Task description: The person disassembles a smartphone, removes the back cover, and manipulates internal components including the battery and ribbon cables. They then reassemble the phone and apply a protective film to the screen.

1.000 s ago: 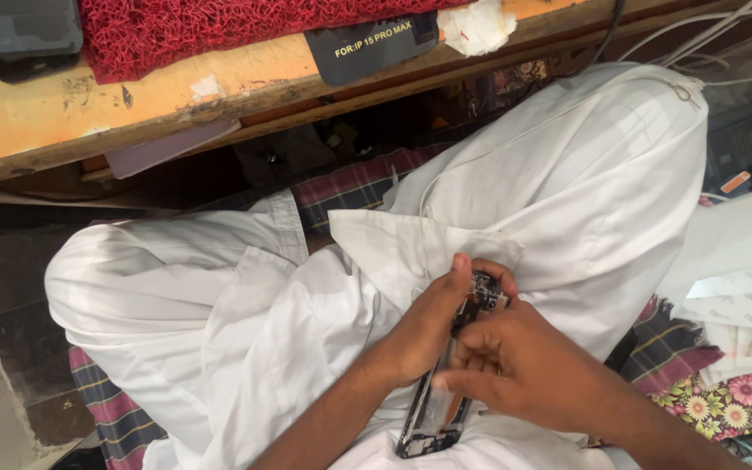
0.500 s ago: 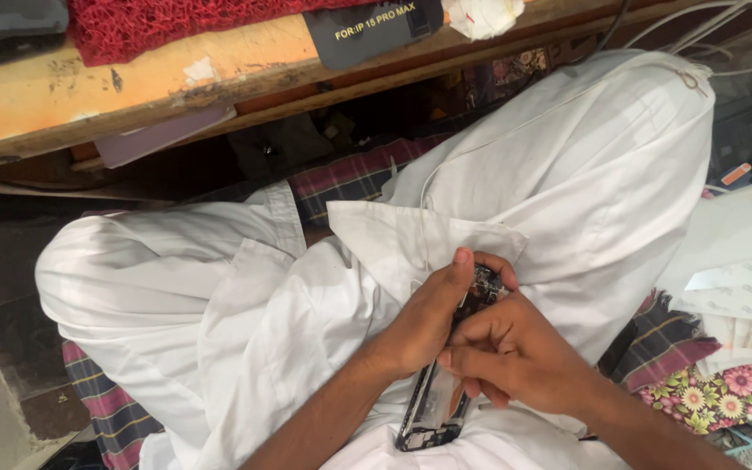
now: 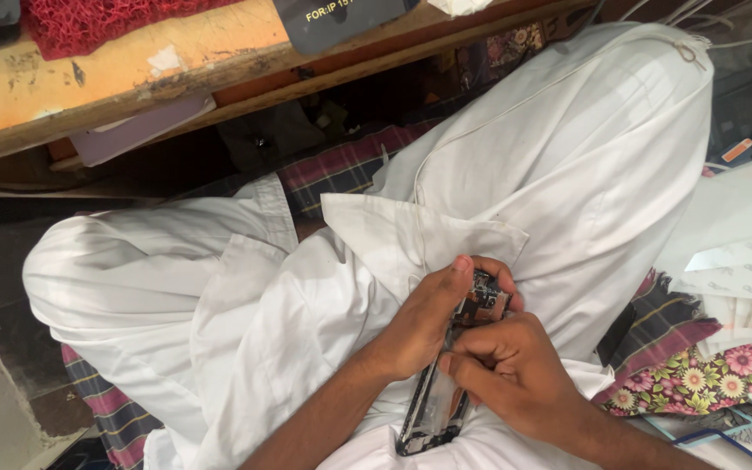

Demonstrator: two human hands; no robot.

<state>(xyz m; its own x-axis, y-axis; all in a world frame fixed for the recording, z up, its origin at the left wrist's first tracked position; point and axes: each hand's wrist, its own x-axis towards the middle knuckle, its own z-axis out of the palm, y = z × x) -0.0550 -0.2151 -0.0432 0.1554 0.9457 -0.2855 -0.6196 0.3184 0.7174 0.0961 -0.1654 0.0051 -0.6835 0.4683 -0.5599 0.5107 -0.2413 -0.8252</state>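
Head view: two hands working on an opened phone held over the lap.

Lower centre of the frame: the left hand grips the opened phone along its upper edge, fingers curled round it; the right hand is closed into a loose fist, fingertips pressed on the phone's middle. White clothing lies beneath. A wooden table spans the upper left; floral cloth sits lower right.
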